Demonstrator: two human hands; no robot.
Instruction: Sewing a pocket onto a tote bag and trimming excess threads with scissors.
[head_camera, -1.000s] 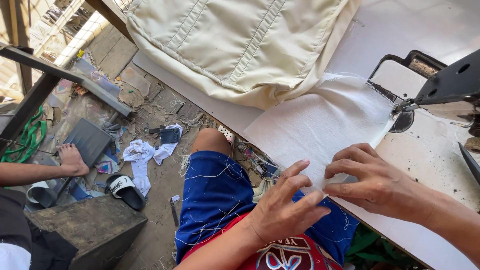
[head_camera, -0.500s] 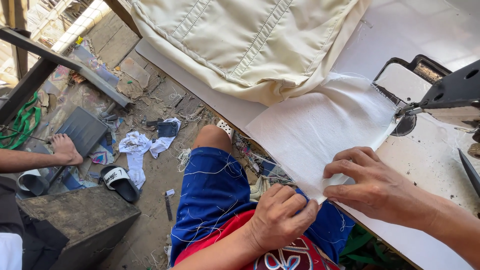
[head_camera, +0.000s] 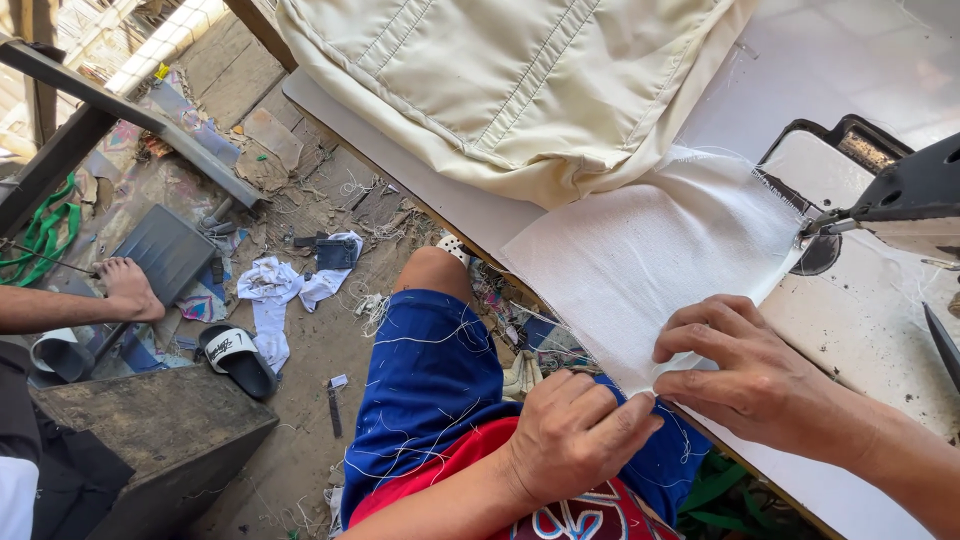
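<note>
2 hands (head_camera: 575, 440), 1 white cloth (head_camera: 640, 260), 1 sandal (head_camera: 238, 358)

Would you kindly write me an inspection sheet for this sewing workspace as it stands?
Surface: pale sewing table, speckled with dark spots near the machine.
Job's things: white cloth lying on the table, its near corner pinched by both hands.
Clutter: cream quilted fabric piled behind; rags and sandal on the floor.
Grippers: left hand and right hand at the cloth's corner.
Cables: nothing seen.
Surroundings: sewing machine at right; another person's foot on a pedal.
</note>
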